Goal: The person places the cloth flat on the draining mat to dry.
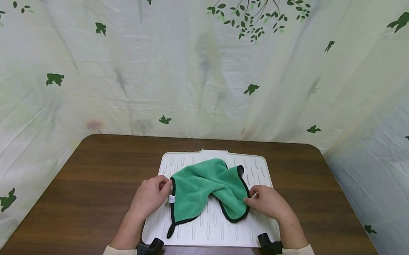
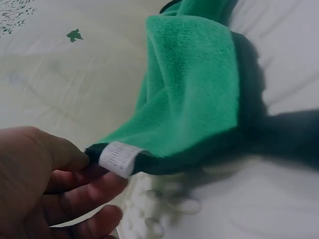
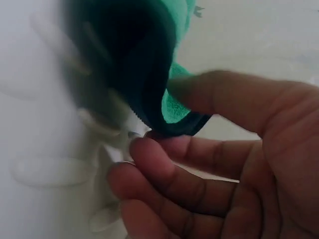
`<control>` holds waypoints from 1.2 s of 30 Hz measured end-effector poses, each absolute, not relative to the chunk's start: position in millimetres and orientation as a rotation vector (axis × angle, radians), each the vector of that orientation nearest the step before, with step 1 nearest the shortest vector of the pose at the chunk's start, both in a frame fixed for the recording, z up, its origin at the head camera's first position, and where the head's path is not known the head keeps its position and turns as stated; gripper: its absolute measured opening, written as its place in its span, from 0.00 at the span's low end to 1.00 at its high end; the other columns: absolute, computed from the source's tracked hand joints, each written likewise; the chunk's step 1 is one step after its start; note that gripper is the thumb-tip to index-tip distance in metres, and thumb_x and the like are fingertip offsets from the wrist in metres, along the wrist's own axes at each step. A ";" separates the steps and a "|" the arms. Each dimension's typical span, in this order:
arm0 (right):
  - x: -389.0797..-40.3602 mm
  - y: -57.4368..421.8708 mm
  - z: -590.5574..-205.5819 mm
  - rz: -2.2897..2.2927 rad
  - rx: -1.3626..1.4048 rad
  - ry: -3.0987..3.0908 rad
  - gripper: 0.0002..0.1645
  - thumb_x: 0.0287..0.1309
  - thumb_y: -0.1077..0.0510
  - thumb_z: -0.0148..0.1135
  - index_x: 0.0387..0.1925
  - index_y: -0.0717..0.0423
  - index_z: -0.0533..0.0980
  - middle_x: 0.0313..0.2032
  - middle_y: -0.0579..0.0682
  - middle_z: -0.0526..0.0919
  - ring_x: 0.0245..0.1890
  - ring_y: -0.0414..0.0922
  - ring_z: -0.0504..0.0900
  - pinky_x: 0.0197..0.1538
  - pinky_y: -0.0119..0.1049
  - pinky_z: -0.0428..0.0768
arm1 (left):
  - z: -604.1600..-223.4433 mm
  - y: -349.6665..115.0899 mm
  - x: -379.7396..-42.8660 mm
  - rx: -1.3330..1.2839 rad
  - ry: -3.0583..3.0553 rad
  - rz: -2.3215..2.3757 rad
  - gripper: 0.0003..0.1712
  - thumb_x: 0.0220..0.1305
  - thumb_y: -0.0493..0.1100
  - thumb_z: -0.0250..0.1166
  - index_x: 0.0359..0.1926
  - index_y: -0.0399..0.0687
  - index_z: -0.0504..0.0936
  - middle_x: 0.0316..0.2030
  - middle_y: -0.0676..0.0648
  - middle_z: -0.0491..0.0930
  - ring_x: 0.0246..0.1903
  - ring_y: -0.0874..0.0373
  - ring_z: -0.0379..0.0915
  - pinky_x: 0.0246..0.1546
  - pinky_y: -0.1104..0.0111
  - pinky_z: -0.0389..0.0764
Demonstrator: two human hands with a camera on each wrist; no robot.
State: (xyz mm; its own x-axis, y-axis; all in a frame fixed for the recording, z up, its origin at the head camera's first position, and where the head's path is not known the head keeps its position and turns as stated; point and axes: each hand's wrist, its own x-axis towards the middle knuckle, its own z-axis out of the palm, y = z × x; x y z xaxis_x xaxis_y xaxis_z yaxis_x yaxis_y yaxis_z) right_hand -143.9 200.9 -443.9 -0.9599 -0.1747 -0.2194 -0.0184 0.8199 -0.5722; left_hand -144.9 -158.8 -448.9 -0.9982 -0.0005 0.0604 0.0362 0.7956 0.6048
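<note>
A green cloth (image 1: 195,186) with black edging lies rumpled, with raised folds, over a white ribbed mat (image 1: 227,237). My left hand (image 1: 150,195) pinches its upper left edge between thumb and forefinger, right beside a white label (image 2: 118,158). On the other side, my right hand (image 1: 269,203) has its thumb and forefinger at the right edge. In the right wrist view, the thumb (image 3: 199,94) presses the green face and a finger sits under the dark border. A black hanging loop (image 1: 170,231) trails at the cloth's lower left corner.
The mat lies on a dark brown wooden table (image 1: 95,199), near its front. A pale curtain (image 1: 179,65) printed with green leaves hangs behind the table and along its sides. Black wrist mounts (image 1: 150,249) sit at both cuffs.
</note>
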 end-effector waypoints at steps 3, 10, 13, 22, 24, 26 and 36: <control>-143.0 201.0 -442.7 -0.923 -0.177 2.651 0.23 0.56 0.48 0.74 0.49 0.54 0.78 0.24 0.45 0.81 0.24 0.41 0.75 0.29 0.37 0.73 | -446.3 -158.2 -143.9 -0.046 -2.985 -1.062 0.19 0.76 0.49 0.56 0.27 0.53 0.84 0.24 0.53 0.80 0.27 0.58 0.71 0.29 0.67 0.71; -145.5 196.9 -442.7 -1.058 -0.283 2.521 0.47 0.48 0.48 0.80 0.67 0.54 0.68 0.25 0.46 0.76 0.25 0.42 0.74 0.30 0.35 0.72 | -446.9 -152.7 -142.2 -0.120 -3.022 -1.318 0.16 0.63 0.56 0.72 0.39 0.50 0.83 0.27 0.54 0.82 0.29 0.63 0.75 0.33 0.67 0.76; -146.0 195.6 -443.6 -1.106 -0.326 2.528 0.49 0.49 0.52 0.79 0.70 0.54 0.65 0.28 0.46 0.76 0.27 0.41 0.74 0.30 0.33 0.73 | -449.0 -150.2 -142.5 -0.145 -2.997 -1.429 0.23 0.55 0.50 0.78 0.48 0.47 0.81 0.32 0.53 0.84 0.33 0.62 0.78 0.35 0.67 0.78; -145.0 205.1 -438.2 -1.231 -0.260 2.526 0.42 0.59 0.64 0.69 0.73 0.50 0.63 0.33 0.52 0.74 0.22 0.46 0.82 0.29 0.38 0.81 | -446.8 -154.1 -141.8 -0.178 -2.991 -1.461 0.24 0.57 0.38 0.75 0.53 0.44 0.77 0.35 0.47 0.79 0.29 0.58 0.76 0.31 0.67 0.75; -144.6 209.3 -436.2 -1.244 -0.234 2.519 0.42 0.60 0.66 0.67 0.73 0.51 0.62 0.34 0.54 0.74 0.20 0.48 0.83 0.29 0.40 0.83 | -443.8 -158.0 -141.4 -0.180 -3.004 -1.425 0.25 0.57 0.38 0.73 0.55 0.43 0.76 0.36 0.47 0.79 0.28 0.59 0.75 0.31 0.67 0.75; -144.7 212.9 -434.7 -1.230 -0.204 2.545 0.42 0.61 0.66 0.66 0.73 0.51 0.62 0.35 0.54 0.75 0.20 0.47 0.83 0.29 0.39 0.83 | -441.4 -162.3 -141.4 -0.175 -3.014 -1.402 0.25 0.58 0.37 0.72 0.56 0.43 0.76 0.37 0.46 0.79 0.27 0.59 0.74 0.31 0.68 0.75; -147.9 224.3 -432.1 -1.135 -0.109 2.684 0.40 0.63 0.64 0.65 0.74 0.51 0.63 0.41 0.53 0.77 0.27 0.44 0.76 0.32 0.36 0.78 | -436.2 -175.9 -141.5 -0.182 -3.007 -1.369 0.25 0.61 0.38 0.71 0.59 0.41 0.77 0.37 0.45 0.81 0.27 0.59 0.74 0.28 0.68 0.75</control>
State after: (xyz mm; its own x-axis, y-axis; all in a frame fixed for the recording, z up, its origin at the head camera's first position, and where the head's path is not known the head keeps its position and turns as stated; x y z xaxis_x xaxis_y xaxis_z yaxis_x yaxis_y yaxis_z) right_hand -147.9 224.3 -432.1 -0.9719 -0.1547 -0.1774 0.0195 0.6982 -0.7156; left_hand -141.5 -175.9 -436.2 -0.9801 0.1681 -0.1058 0.0306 0.6541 0.7558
